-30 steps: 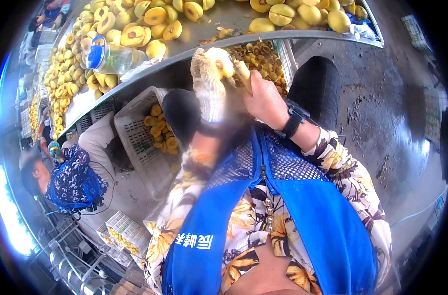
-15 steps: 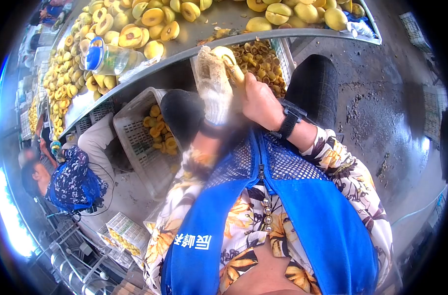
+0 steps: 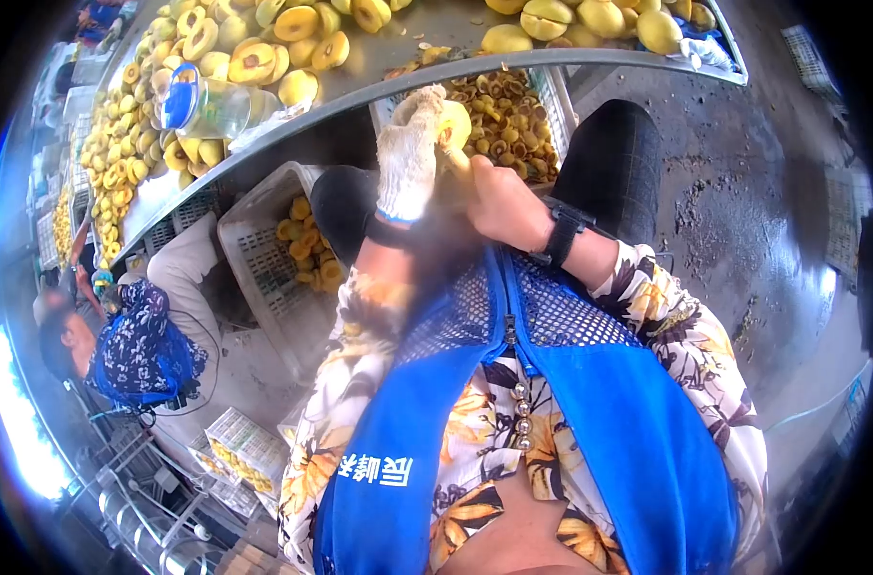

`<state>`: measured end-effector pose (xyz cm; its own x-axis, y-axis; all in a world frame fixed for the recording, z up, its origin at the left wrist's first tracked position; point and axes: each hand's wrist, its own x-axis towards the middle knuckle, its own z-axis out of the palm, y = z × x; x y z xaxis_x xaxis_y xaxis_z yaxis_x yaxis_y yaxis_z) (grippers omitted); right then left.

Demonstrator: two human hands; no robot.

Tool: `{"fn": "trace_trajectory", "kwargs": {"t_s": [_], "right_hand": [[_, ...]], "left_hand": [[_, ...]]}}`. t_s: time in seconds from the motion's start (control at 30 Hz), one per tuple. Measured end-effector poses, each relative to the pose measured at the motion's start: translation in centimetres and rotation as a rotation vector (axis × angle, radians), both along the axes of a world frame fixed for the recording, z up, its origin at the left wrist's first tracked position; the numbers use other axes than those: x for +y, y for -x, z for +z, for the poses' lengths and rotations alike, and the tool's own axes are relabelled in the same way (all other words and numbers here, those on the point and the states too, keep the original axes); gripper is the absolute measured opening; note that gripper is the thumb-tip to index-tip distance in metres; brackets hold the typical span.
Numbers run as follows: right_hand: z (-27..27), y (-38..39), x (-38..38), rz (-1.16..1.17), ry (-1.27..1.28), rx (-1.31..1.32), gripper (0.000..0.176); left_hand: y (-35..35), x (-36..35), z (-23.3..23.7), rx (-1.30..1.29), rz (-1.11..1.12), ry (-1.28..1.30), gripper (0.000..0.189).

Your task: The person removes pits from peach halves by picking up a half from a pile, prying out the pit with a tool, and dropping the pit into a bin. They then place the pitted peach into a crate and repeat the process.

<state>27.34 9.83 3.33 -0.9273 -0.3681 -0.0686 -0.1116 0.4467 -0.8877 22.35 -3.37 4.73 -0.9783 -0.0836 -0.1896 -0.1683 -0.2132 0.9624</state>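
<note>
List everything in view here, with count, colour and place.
Metal table: one, grey, top
Round firm fruits, some halved: many, yellow, on the table
Plastic bottle: one, clear with blue lid, table's left part
Slatted plastic crates: several, whitish, below the table, left and far right
Co-workers: at least two, nearest in dark patterned clothing, left
Held fruit: one, yellow, left hand
Slim tool: one, tan, right hand
Watch: one, black, right wrist
Left hand: one, white-gloved, centre
Right hand: one, bare, centre

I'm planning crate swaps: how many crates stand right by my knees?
2: one crate between left knee and right knee, partly under the table; another crate beyond the left knee. Others may be hidden.
</note>
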Motion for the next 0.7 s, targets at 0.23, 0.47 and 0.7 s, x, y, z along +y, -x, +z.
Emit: {"fn": "trace_trajectory", "kwargs": {"t_s": [0.23,0.47,0.7], "right_hand": [[3.7,1.0,0.3,-0.035,0.065,-0.395,0.013],[3.9,0.9,-0.4,-0.002,0.264,-0.623,0.016],[2.9,0.2,-1.3,-0.006,0.145,-0.442,0.019]], "left_hand": [[0.2,0.2,-0.1,-0.104,-0.072,-0.478,0.027],[-0.1,0.5,0.3,-0.255,0.057,-0.620,0.029],[1.0,-0.6,-0.2,-0.414,-0.018,-0.690,0.036]]}}
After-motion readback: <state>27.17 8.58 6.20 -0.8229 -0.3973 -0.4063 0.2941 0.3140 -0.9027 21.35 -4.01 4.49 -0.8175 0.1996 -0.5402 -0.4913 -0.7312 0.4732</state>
